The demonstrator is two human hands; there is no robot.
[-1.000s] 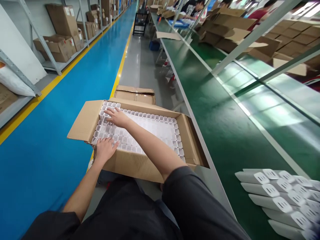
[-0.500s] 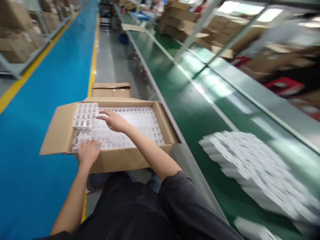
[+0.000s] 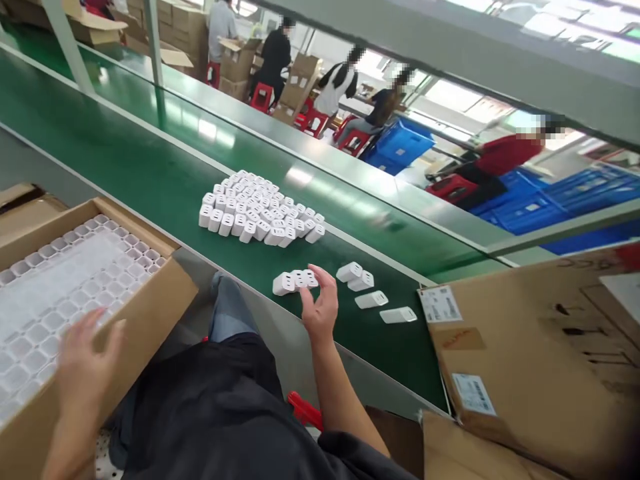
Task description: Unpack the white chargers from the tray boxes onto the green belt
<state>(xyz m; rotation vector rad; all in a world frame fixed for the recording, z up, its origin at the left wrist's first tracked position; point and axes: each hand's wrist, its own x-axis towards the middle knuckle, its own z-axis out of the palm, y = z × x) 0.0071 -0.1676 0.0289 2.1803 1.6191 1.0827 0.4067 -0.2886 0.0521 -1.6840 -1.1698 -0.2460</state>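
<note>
White charger blocks (image 3: pixel 250 200) with dark slots in their tops stand in a dense cluster on the green conveyor belt. Nearer me, three more charger blocks (image 3: pixel 286 283) form a short row. My right hand (image 3: pixel 323 310) is at the row's right end, thumb on the near side and fingers on the far side, closed around the end block. At the left, a cardboard box (image 3: pixel 145 313) holds rows of translucent plastic-looking cells with a whitish sheet over the middle. My left hand (image 3: pixel 87 360), blurred, hovers by the box's near rim, fingers apart and holding nothing.
Several loose charger blocks (image 3: pixel 371 300) lie or stand right of my right hand. A large labelled carton (image 3: pixel 525 340) bounds the belt at the right. Beyond the metal frame, people sit or stand near red stools and blue crates (image 3: pixel 400 143).
My view has swung right from the box to the belt. My right hand has left the box and is at the row of charger blocks. My left hand stays by the box, its fingers off the rim.
</note>
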